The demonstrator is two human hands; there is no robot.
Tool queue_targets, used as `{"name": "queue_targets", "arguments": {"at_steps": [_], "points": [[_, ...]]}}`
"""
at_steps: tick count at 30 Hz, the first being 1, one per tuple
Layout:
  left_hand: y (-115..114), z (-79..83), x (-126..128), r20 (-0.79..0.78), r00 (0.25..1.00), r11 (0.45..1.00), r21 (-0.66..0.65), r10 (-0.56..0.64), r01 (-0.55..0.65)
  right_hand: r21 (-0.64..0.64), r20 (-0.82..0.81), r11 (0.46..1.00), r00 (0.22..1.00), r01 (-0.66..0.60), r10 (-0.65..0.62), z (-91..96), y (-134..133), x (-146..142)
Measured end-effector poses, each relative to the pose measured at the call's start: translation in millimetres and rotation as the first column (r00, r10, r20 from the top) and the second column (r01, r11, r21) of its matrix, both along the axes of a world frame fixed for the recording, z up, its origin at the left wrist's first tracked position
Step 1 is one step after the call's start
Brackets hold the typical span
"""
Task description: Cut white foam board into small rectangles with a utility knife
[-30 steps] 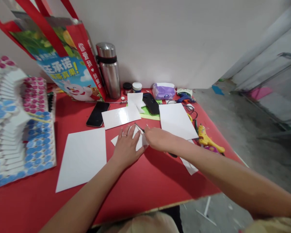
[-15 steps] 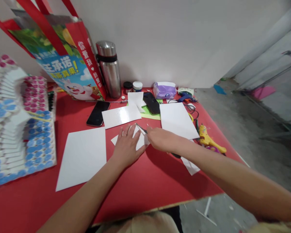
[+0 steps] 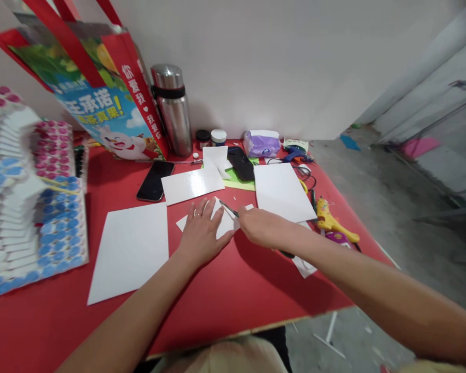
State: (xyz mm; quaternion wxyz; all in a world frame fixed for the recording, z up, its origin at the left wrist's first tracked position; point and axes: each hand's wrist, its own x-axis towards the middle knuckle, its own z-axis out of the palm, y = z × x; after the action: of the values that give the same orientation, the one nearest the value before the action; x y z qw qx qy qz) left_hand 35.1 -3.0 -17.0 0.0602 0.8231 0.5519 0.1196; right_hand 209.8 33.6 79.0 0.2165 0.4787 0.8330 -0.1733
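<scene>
My left hand [image 3: 202, 228] lies flat with fingers spread on a small white board piece [image 3: 227, 223], pressing it to the red table. In my right hand [image 3: 258, 225], closed in a grip, is a slim pointed craft knife [image 3: 229, 208]; most of its handle is hidden by the fingers. Its tip rests near the upper edge of the board piece, just right of my left fingertips. Past my hands lies a glossy white strip [image 3: 194, 185]. A larger white sheet [image 3: 130, 251] is to the left, and another white sheet [image 3: 283, 191] to the right.
Along the back stand a shopping bag [image 3: 97, 103], a steel thermos [image 3: 173, 111], small jars [image 3: 218, 137] and a purple tissue pack [image 3: 262, 143]. A phone [image 3: 155, 181] lies left of centre. A yellow glue gun [image 3: 334, 223] is at right, foam-topped blocks [image 3: 58, 217] at left.
My right hand and the knife have shifted slightly right and toward me, showing more of the blade and a white edge beyond the hand. My left hand stays pressed on the board piece.
</scene>
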Motion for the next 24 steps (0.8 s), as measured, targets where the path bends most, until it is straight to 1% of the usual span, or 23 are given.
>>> {"name": "queue_targets", "arguments": {"at_steps": [7,16,24], "points": [[0,0.2,0,-0.009,1.000,1.000,-0.003,0.001,-0.001,-0.032,0.013,0.999,1.000,0.022,-0.021,2.4,-11,6],[0,-1.6,0,0.001,1.000,1.000,0.017,0.008,-0.008,-0.087,0.053,0.993,0.996,0.078,-0.073,10.9,-22,11],[0,-0.2,-1,-0.005,1.000,1.000,-0.007,-0.001,0.001,-0.104,0.067,0.987,0.991,0.123,-0.116,10.3,-34,21]]}}
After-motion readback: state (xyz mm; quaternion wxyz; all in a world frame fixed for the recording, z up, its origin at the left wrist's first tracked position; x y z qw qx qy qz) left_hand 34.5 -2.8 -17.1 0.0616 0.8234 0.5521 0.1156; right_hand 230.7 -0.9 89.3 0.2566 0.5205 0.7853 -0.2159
